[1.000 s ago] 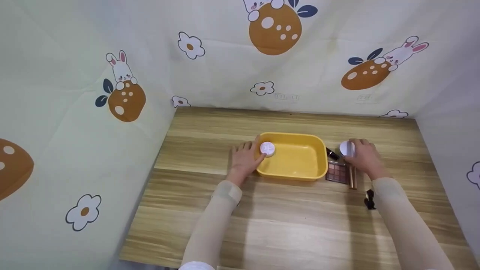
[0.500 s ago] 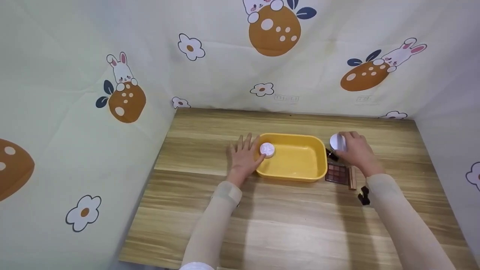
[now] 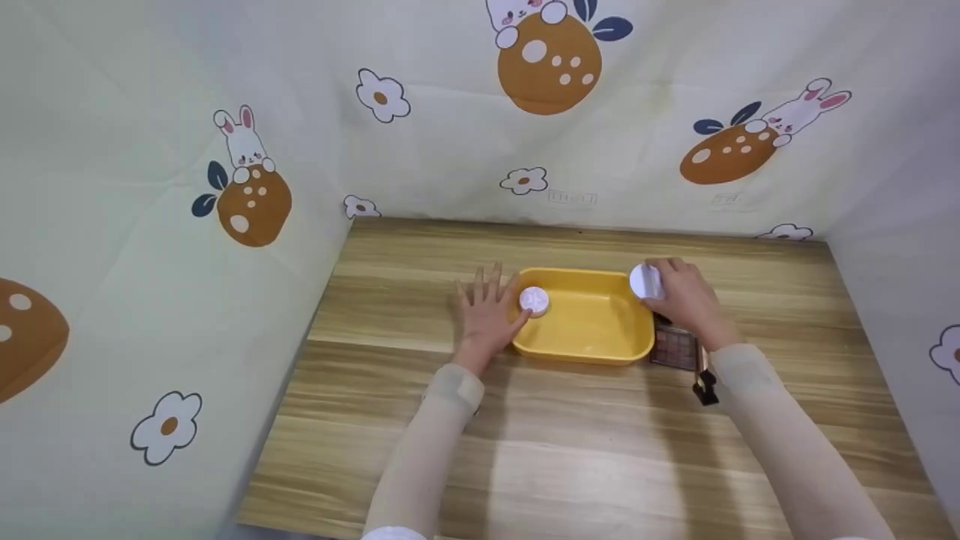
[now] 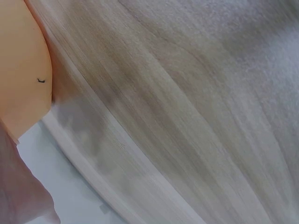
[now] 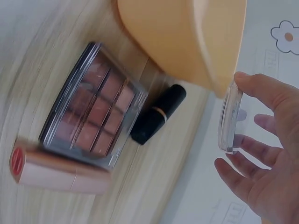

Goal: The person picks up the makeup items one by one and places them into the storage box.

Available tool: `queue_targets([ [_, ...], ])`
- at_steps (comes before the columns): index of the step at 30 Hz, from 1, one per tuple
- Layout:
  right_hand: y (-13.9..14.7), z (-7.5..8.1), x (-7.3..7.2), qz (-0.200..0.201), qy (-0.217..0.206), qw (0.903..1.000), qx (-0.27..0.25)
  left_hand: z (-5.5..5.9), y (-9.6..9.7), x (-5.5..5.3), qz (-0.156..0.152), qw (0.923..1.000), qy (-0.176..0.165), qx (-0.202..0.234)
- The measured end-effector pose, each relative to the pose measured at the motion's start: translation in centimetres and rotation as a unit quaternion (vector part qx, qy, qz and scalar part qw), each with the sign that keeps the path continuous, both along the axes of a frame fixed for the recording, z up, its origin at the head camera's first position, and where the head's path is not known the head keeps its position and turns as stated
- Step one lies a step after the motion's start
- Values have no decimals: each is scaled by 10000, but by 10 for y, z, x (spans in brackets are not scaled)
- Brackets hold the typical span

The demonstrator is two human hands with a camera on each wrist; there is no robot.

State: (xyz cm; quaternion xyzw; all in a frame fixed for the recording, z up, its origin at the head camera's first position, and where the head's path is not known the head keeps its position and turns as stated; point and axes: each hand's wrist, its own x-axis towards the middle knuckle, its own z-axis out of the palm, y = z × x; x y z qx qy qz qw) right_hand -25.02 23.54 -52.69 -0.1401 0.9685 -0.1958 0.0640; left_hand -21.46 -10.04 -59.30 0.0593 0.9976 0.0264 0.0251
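My right hand (image 3: 682, 295) pinches a round, flat compact (image 3: 646, 282) by its edge, over the right rim of the yellow tray (image 3: 589, 354). In the right wrist view the compact (image 5: 228, 119) stands on edge between thumb and fingers, with a clear rim. My left hand (image 3: 487, 315) has its fingers spread at the tray's left side, thumb over the rim. By that thumb, a round white item with a patterned top (image 3: 534, 300) sits in the tray's left end. In the left wrist view, part of the left hand (image 4: 21, 191) shows below the tray wall (image 4: 23, 70).
Right of the tray lie an eyeshadow palette (image 5: 100, 107), a black lipstick tube (image 5: 160, 113) with a gold band, and a pinkish tube (image 5: 60, 170). A small black object (image 3: 705, 388) shows beside the right cuff. Patterned cloth (image 3: 442, 150) stands behind the wooden table (image 3: 390, 420).
My right hand has carried the compact leftward and slightly away from me, from beside the tubes to the tray's right rim. The left fingers have spread a little; the tray stays put.
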Motion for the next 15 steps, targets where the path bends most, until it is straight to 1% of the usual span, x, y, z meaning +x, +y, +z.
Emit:
queue_targets([
  [3,-9,0,-1,59,-28,10000,12,0,0,1,-4,10000,48,75],
  [11,-34,0,-2,161,-70,9998,-133,2,-1,1,22,9999,73,66],
  [15,-47,-3,-1,212,-112,9995,-184,1,-1,2,18,9999,104,103],
])
